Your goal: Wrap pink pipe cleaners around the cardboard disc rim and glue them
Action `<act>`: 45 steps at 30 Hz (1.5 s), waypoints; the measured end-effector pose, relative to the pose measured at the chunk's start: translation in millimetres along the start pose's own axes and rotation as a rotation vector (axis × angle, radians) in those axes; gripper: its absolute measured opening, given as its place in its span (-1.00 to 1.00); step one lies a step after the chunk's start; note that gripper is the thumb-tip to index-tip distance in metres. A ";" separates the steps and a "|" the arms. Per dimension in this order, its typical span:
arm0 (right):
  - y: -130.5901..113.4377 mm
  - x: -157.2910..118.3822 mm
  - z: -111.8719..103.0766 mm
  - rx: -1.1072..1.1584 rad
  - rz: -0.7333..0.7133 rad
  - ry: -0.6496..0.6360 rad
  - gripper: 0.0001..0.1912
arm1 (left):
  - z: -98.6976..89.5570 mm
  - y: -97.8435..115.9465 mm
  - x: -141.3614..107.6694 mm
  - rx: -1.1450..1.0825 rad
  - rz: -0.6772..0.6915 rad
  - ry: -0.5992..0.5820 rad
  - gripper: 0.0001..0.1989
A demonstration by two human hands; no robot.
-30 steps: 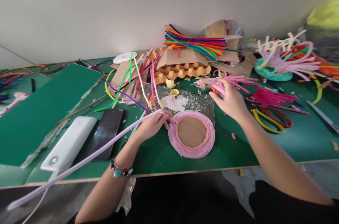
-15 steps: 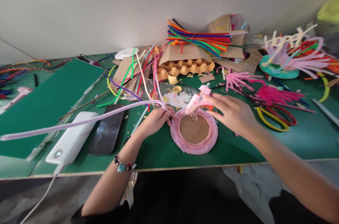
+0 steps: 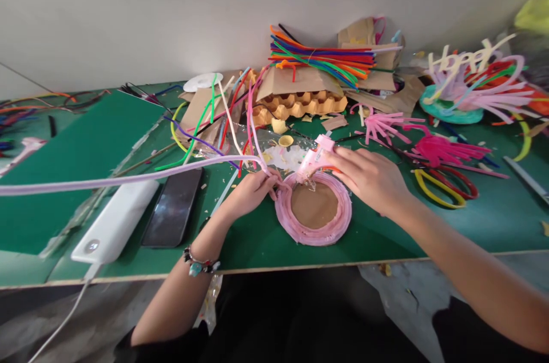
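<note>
A round cardboard disc (image 3: 315, 201) has a thick ring of pink pipe cleaners (image 3: 315, 235) around its edge and lies on the green table (image 3: 253, 248). At the ring's upper left, my left hand (image 3: 252, 191) pinches a lilac pipe cleaner (image 3: 128, 180), whose long free end stretches out to the left. My right hand (image 3: 369, 177) is wrapped round a pink glue gun (image 3: 314, 160), its nozzle down at the ring's top inner edge. Clear plastic or glue strands show beside the nozzle.
A white power bank (image 3: 115, 223) with a cable and a black phone (image 3: 172, 208) lie left. Behind are an egg carton (image 3: 300, 106) and bundled pipe cleaners (image 3: 321, 60). Scissors (image 3: 441, 188) and a pink tassel (image 3: 450, 148) lie right, near a decorated piece (image 3: 454, 106).
The free end of the lilac pipe cleaner has risen at the left. My right hand and the glue gun have shifted slightly left. The whole view has moved a little.
</note>
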State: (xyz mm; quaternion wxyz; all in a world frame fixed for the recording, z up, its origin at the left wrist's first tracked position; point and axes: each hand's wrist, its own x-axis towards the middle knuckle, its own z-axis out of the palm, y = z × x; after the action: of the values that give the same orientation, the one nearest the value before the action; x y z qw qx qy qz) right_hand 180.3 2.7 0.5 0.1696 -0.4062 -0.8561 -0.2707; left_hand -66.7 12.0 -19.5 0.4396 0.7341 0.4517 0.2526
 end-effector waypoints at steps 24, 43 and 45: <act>7.6 -4.1 -3.0 -0.019 0.044 -0.060 -0.65 | 1.4 -2.7 0.8 -0.016 0.005 0.000 -0.83; 12.2 -5.6 -8.4 -0.112 0.033 -0.057 -0.61 | 1.3 -0.8 -0.2 -0.029 -0.005 -0.016 -0.84; 12.4 -6.1 -8.6 -0.116 0.028 -0.045 -0.61 | 1.1 -0.6 -0.5 -0.028 -0.001 -0.017 -0.84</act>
State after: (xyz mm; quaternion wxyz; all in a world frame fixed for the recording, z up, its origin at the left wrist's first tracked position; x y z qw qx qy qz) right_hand 194.4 0.4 8.2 0.1302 -0.4332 -0.8369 -0.3083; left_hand -66.4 11.2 -20.6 0.4536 0.7297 0.4450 0.2524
